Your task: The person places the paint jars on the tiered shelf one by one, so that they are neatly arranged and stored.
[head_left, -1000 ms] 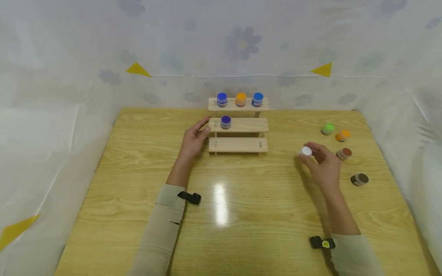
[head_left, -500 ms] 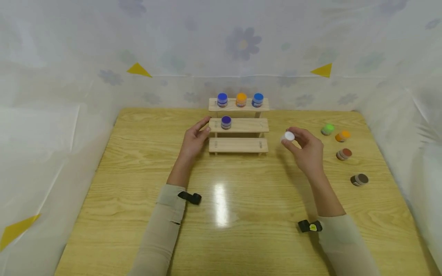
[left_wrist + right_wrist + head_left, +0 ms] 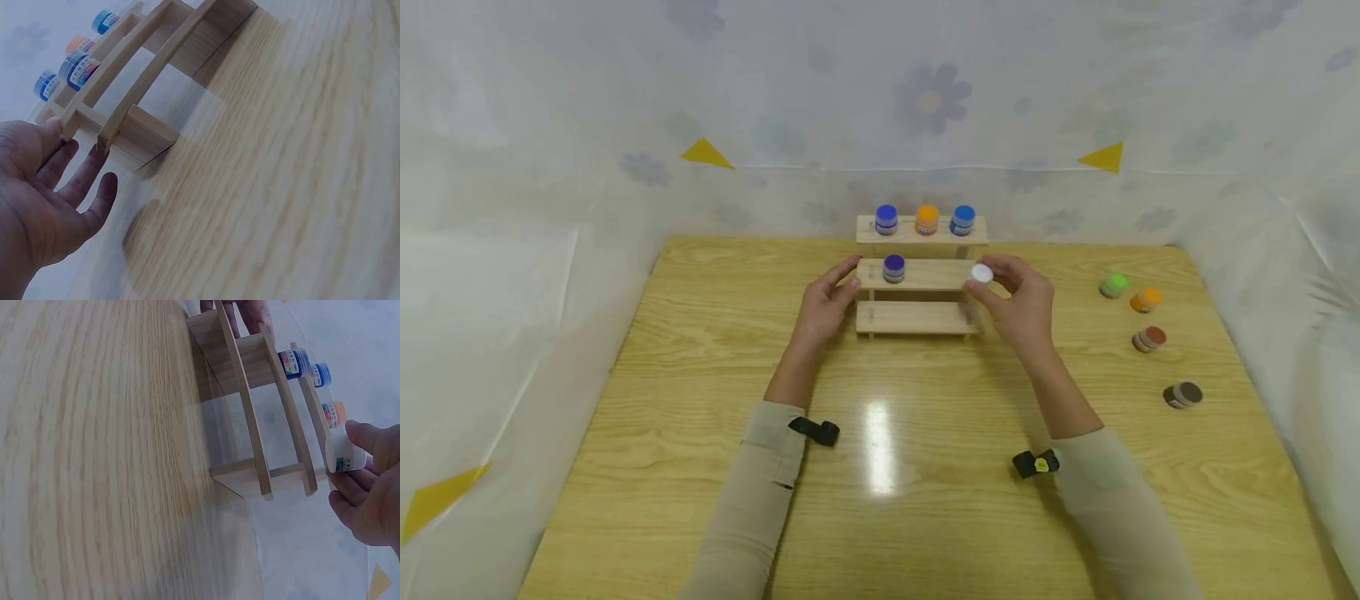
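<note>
A three-step wooden rack stands at the middle back of the table. My left hand holds the rack's left end, thumb and fingertips at the middle step's edge. In the left wrist view, other fingers reach toward the lower step. My right hand pinches a small white-lidded paint jar over the right end of the middle step. In the right wrist view this white jar is tilted between thumb and fingers. A dark blue jar stands at the left of the middle step.
On the top step stand a blue jar, an orange jar and a lighter blue jar. At the table's right lie green, orange, reddish-brown and dark brown jars. A flowered sheet hangs behind.
My right hand has carried the white jar leftward and away from me, from near the loose jars to the rack's middle step. My left hand has stayed at the rack's left end.
</note>
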Available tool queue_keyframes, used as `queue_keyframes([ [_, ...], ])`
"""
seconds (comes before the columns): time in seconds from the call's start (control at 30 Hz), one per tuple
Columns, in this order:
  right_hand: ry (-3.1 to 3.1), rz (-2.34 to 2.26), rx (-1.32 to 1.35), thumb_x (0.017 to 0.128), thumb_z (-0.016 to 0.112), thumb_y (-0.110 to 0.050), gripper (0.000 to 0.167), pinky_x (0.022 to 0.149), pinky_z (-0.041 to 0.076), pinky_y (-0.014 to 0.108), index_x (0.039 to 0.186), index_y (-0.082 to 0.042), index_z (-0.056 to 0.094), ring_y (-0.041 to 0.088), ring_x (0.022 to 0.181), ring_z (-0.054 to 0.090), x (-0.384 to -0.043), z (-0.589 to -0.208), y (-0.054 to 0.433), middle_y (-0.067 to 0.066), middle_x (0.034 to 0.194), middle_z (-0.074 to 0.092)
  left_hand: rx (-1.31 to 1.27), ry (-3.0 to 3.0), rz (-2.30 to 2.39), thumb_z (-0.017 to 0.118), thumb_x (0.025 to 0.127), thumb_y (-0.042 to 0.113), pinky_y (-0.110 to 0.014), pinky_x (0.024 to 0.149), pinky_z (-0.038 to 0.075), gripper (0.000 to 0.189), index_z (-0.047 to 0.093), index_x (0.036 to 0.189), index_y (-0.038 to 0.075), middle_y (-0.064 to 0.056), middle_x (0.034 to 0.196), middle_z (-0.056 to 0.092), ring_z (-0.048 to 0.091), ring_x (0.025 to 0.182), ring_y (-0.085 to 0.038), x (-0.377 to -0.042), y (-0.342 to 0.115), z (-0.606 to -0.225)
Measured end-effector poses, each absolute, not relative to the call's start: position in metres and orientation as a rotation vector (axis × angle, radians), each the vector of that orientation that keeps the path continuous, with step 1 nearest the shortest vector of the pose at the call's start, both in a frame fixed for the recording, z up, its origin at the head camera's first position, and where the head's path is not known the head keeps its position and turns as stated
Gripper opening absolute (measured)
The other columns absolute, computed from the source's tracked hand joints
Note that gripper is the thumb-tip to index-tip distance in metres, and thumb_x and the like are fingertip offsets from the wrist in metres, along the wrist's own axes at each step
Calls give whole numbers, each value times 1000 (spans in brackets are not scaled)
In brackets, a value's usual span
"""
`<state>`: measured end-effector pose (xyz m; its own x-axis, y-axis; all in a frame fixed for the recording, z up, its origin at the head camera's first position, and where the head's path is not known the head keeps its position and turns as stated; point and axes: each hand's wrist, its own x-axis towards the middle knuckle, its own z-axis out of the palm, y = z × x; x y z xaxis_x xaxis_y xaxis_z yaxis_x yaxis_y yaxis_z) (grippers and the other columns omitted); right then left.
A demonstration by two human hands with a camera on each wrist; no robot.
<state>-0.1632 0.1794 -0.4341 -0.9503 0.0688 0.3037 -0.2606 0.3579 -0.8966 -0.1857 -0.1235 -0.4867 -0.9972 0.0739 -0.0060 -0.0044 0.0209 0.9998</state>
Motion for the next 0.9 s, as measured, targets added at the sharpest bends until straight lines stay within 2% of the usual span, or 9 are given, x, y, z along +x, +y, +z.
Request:
queue_keyframes([
  [0.2,-2358,1624,160,91,87,-13,37,95,60,39,124,-3,75,25,115,71,-175,-435,151,13,122,75,88,2196,2170,61,110,22,-45,107,53,47,55,156,17,2,157,56,66,128,-23,-186,-123,-487],
  [0.33,-2395,1618,111,90,88,-16,40,94,60,36,124,-3,74,23,115,70,-179,-438,138,13,121,75,98,2181,2175,61,110,22,-44,106,54,47,55,156,16,1,156,56,66,128,-24,-185,-121,-487],
  [0.53,-2381,1518,122,88,90,-16,42,101,58,35,123,1,73,26,117,71,-184,-444,128,15,120,76,113,2190,2163,61,110,24,-46,107,53,46,56,156,20,-2,154,59,67,127,-25,-184,-121,-488],
  [0.7,-2333,1502,126,87,90,-15,43,104,56,34,122,3,73,27,118,71,-186,-446,120,15,120,76,119,2192,2163,61,109,24,-47,108,53,47,55,156,18,-1,155,57,66,127,-26,-186,-123,-487],
  [0.9,-2345,1496,148,86,91,-14,48,104,56,36,129,-3,72,27,125,68,-176,-446,124,14,127,74,96,2194,2157,61,109,24,-46,108,53,47,56,156,18,2,155,57,66,126,-24,-184,-120,-487],
])
